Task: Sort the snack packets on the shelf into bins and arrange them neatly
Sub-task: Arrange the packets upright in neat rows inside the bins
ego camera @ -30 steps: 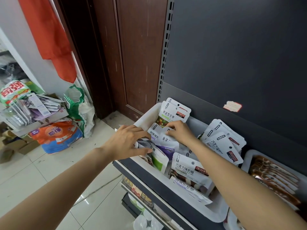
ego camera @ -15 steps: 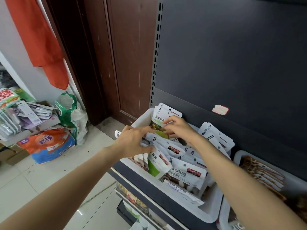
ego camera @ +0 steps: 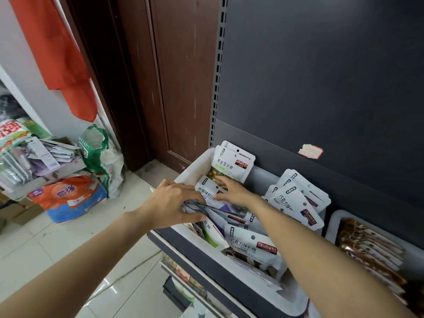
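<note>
A white bin (ego camera: 193, 167) on the shelf holds several white snack packets. My left hand (ego camera: 171, 204) grips a bundle of flat packets (ego camera: 218, 208) at the bin's left front, fingers curled over their ends. My right hand (ego camera: 234, 191) rests with spread fingers on a purple-marked packet (ego camera: 207, 191), just below upright green-and-yellow packets (ego camera: 232, 162) at the bin's back corner. Chocolate-flavour packets lean at the right (ego camera: 296, 200) and lie at the front (ego camera: 254, 245). A green-cornered packet (ego camera: 212, 232) pokes out under my left hand.
A second white bin (ego camera: 332, 222) to the right holds brown packets (ego camera: 371, 251). The dark shelf backboard (ego camera: 321, 76) rises behind. On the floor at left sit bags (ego camera: 73, 198), a green sack (ego camera: 98, 152) and a box of packets (ego camera: 41, 157). A lower shelf (ego camera: 183, 271) shows below.
My right hand has come down from the upright packets onto the purple-marked one. My left hand has closed more tightly over the flat bundle.
</note>
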